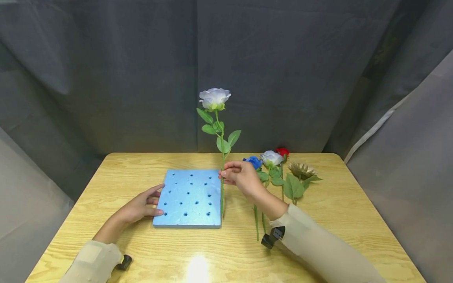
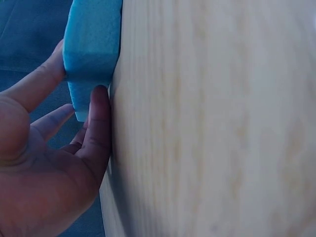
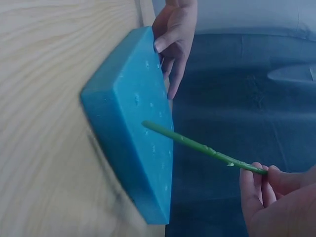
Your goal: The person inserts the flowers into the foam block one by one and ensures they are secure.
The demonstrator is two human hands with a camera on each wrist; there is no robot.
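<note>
White rose [image 1: 214,98] pinched upright at the right edge of a blue block [image 1: 196,211].
From where I stand, the right grip [image 1: 242,179] pinches its stem [image 3: 192,143], bloom above the grip, tip below; whether the tip touches the block I can't tell. The left grip [image 1: 139,206] rests loosely spread against the opposite edge. I'd call this lining up the stem; the next move seems to want its tip over a hole [image 1: 196,203]. Right of that pinch, blue [image 1: 253,161], white [image 1: 271,158], red [image 1: 282,152] and brownish flowers [image 1: 302,171] lie on the wood-grained bench [image 1: 336,220]; dark curtains [image 1: 141,78] hang beyond.
</note>
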